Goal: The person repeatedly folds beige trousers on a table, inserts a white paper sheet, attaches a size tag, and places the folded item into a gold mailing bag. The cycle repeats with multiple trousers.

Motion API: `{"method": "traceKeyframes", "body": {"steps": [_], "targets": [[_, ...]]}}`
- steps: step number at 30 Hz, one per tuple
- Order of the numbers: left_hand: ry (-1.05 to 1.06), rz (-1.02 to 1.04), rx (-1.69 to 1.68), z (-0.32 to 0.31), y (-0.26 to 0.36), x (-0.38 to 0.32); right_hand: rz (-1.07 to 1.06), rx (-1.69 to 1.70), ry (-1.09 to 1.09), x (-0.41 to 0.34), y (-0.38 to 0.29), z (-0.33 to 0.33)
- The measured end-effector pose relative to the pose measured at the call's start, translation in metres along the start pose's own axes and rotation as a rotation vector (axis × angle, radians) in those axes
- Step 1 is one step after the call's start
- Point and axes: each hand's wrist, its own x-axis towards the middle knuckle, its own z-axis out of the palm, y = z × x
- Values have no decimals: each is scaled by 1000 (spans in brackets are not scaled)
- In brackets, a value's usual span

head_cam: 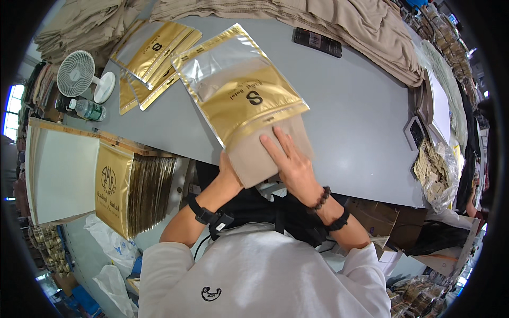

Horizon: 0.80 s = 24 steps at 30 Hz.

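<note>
A gold-and-clear plastic zip bag lies slanted on the grey table before me, bearing printed writing. Folded beige fabric shows through its clear part and sticks out of its near end. My left hand grips the fabric's left edge from the side and below, its fingers mostly hidden under the cloth. On top of the cloth rests my right hand, fingers spread and pointing towards the bag's mouth. Its thumb cannot be made out.
More gold bags lie at the far left near a white fan and a water bottle. A box with many upright gold bags stands left. Beige cloth lines the back, near a phone.
</note>
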Motion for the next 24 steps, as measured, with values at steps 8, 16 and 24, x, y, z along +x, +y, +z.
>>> {"method": "traceKeyframes", "body": {"steps": [8,16,24], "targets": [[-137,-57,174,-12,42,-45,-2,77,-233,16,19,22],[-33,-73,-293,-39,5,-105,360,75,-246,-95,-37,-62],[-362,216,-582,-60,48,-95,1004,1047,-428,-111,-35,-23]]}}
